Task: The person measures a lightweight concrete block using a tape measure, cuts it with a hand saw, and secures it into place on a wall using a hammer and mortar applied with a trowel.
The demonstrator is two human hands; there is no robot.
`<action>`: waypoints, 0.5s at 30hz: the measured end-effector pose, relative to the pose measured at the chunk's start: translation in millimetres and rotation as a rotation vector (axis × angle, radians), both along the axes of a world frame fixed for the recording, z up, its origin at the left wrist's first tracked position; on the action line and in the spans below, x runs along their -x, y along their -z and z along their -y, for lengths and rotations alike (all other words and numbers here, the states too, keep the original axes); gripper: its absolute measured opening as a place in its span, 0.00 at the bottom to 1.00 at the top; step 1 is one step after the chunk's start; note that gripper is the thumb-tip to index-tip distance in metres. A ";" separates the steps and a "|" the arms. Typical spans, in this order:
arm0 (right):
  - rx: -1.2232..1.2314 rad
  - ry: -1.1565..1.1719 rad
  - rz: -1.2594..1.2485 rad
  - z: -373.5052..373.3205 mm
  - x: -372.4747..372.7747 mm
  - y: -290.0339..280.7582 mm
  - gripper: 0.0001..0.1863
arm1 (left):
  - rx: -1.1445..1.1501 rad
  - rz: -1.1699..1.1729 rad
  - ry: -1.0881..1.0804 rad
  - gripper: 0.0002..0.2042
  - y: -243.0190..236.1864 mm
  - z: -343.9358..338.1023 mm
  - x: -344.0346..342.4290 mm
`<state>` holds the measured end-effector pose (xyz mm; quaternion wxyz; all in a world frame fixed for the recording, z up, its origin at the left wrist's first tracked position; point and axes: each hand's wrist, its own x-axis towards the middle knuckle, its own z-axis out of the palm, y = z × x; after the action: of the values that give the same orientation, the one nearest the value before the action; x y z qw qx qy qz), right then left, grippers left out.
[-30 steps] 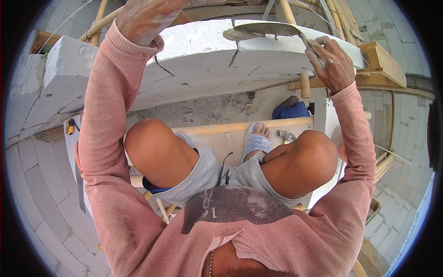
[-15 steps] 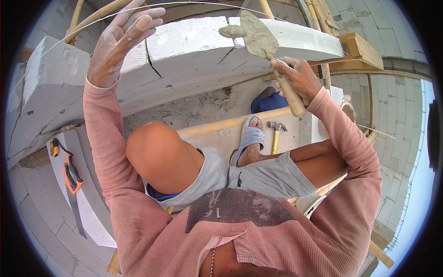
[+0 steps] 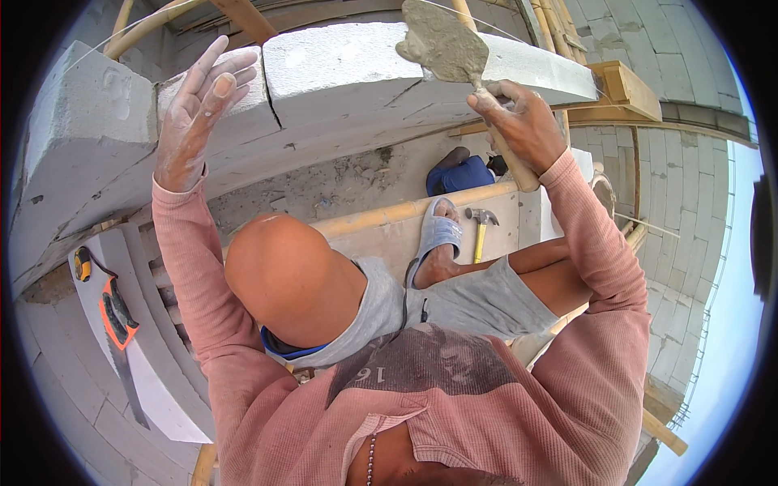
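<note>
A curved row of pale aerated blocks (image 3: 340,65) crosses the top of the view, with a narrow gap between two of them and a thin white line above. My left hand (image 3: 198,113) is raised in front of the left blocks, fingers extended and apart, dusted white. My right hand (image 3: 519,130) grips the wooden handle of a trowel (image 3: 446,40), whose blade, covered in wet grey mortar, is over the blocks at the centre.
A claw hammer (image 3: 480,239) lies on the bamboo-edged platform. A saw (image 3: 119,324) and tape measure (image 3: 83,264) rest on a board at left. Below, a person in blue (image 3: 470,174) is visible. Bamboo poles (image 3: 559,28), a timber block (image 3: 624,89) and a block wall (image 3: 681,219) surround me.
The trowel has swung upright, blade away from me. My left hand has come down into view, fingers spreading. My right knee has lowered outward, showing the hammer.
</note>
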<state>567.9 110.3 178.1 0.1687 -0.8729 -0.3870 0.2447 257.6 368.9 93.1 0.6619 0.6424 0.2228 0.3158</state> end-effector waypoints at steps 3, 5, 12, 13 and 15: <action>-0.167 0.015 -0.055 6.3 -10.1 3.2 0.29 | -0.081 -0.133 -0.105 0.43 9.8 0.0 1.6; -0.109 0.329 -0.224 6.6 -3.8 -8.8 0.25 | -0.226 -0.238 -0.269 0.39 11.6 4.7 9.9; -0.239 0.476 -0.551 41.4 -22.6 13.3 0.23 | -0.320 -0.243 -0.396 0.34 31.4 -1.0 43.2; -0.205 0.417 -0.575 34.2 -12.9 12.8 0.23 | -0.335 -0.230 -0.419 0.34 31.8 1.3 44.0; -0.174 0.357 -0.596 17.8 7.4 9.6 0.24 | -0.351 -0.217 -0.447 0.33 33.7 1.7 44.1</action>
<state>560.6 92.5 168.5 0.3878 -0.7993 -0.1814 0.4216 213.5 367.2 59.3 0.4274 0.7120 0.3701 0.4165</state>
